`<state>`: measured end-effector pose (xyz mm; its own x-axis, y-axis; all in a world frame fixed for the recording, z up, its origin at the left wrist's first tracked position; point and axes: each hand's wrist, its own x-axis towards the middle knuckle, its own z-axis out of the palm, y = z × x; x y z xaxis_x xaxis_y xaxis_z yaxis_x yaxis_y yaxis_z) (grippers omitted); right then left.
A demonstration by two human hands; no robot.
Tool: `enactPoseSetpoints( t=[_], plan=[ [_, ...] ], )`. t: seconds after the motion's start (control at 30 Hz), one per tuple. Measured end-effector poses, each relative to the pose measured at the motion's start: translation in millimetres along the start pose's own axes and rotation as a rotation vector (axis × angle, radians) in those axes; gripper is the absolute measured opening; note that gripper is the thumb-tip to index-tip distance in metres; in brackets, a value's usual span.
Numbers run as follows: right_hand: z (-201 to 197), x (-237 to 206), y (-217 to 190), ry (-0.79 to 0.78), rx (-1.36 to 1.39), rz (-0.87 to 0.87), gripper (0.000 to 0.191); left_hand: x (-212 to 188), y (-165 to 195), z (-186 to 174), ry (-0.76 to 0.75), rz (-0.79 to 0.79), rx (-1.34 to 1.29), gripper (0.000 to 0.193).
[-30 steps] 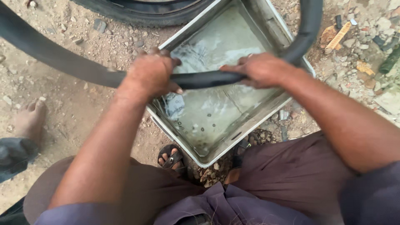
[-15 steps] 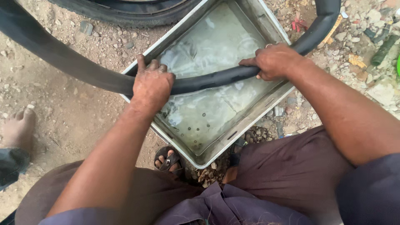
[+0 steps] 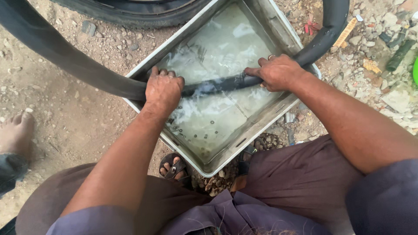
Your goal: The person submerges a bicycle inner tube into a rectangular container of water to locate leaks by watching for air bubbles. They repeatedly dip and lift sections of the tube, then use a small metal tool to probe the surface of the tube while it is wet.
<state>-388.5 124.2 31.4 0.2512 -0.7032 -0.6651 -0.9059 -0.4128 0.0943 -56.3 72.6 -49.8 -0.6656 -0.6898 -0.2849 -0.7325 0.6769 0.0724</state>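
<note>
Black rubber inner tube [image 3: 217, 83] stretches across a grey metal water tray [image 3: 265, 115] on gravelly ground. Left hand [image 3: 163, 89] clenches the tube near the tray's left corner; right hand [image 3: 276, 72] grips it by the right edge, pressing the middle stretch under the water.

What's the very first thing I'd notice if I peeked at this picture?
Two hands, the left hand and right hand, press a black rubber tube down into the water of a grey metal tray in the middle. The tube loops away over the stony dirt on both sides, and a bare foot stands at the left edge.
</note>
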Motion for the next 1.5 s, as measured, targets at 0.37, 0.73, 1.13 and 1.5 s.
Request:
enactPoseSetpoints(
  t=[0.37,0.73,1.13,1.5],
  plan=[
    [-12.4,-19.0,3.0,-0.033,0.039,0.026,0.072,-5.0,8.0,-22.2,-0.190,0.008,0.024,0.020],
    [-72.1,-46.6,21.9,0.202,0.652,-0.182,0.073,-16.9,13.0,-61.0,0.150,0.146,0.121,0.053],
    [-107.0,-54.9,10.4,-0.164,0.723,0.284,0.076,-23.0,-12.8,-99.5,-0.062,-0.097,-0.256,0.093],
    [-90.9,-38.9,-41.5,-0.036,0.510,-0.103,0.066,-31.1,42.9,-102.0,-0.138,0.115,-0.379,0.097]
  ],
)
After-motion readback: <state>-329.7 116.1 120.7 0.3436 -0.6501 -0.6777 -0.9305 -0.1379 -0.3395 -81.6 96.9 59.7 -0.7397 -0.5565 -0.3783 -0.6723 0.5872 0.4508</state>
